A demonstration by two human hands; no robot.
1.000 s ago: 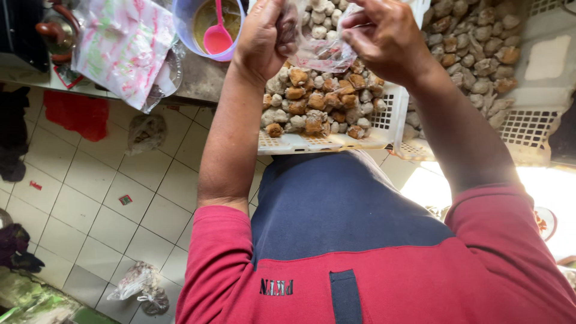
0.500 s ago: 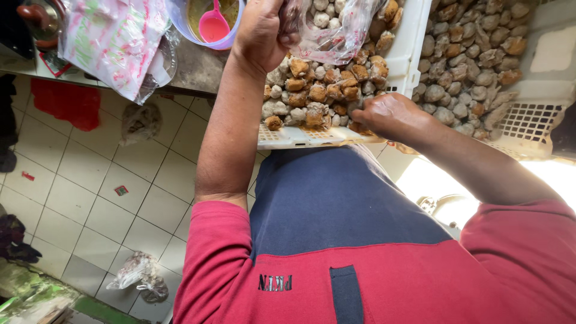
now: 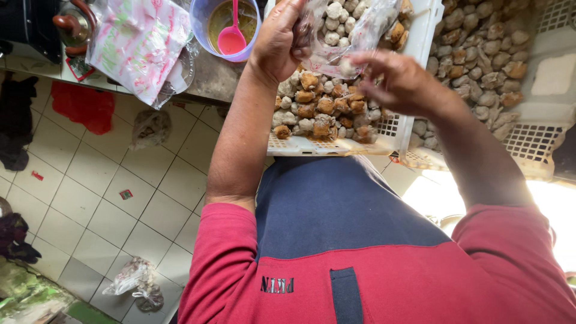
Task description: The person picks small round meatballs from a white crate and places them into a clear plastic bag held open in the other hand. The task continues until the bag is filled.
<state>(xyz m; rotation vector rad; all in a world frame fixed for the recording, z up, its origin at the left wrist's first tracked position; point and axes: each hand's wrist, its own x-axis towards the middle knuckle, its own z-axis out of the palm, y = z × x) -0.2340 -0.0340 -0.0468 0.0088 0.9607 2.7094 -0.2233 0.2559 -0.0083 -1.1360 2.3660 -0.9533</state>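
My left hand (image 3: 279, 42) grips the neck of a clear plastic bag (image 3: 354, 33) that holds pale round balls. Blurred by motion, my right hand (image 3: 399, 81) hovers at the bag's lower side with its fingers curled; whether it holds a piece is unclear. Under both hands stands a white slotted tray (image 3: 390, 129) with brown fried pieces (image 3: 321, 108) and pale balls.
A second white tray (image 3: 531, 147) of brownish balls (image 3: 480, 66) stands to the right. On the counter at the left are a pale purple tub (image 3: 201, 24) with a pink spoon (image 3: 231, 39), a printed plastic wrapper (image 3: 138, 42) and a kettle (image 3: 72, 21). Tied bags (image 3: 135, 279) lie on the tiled floor.
My right hand dropped from the bag to the tray's near edge, then rose back to the bag. My left hand kept hold of the bag.
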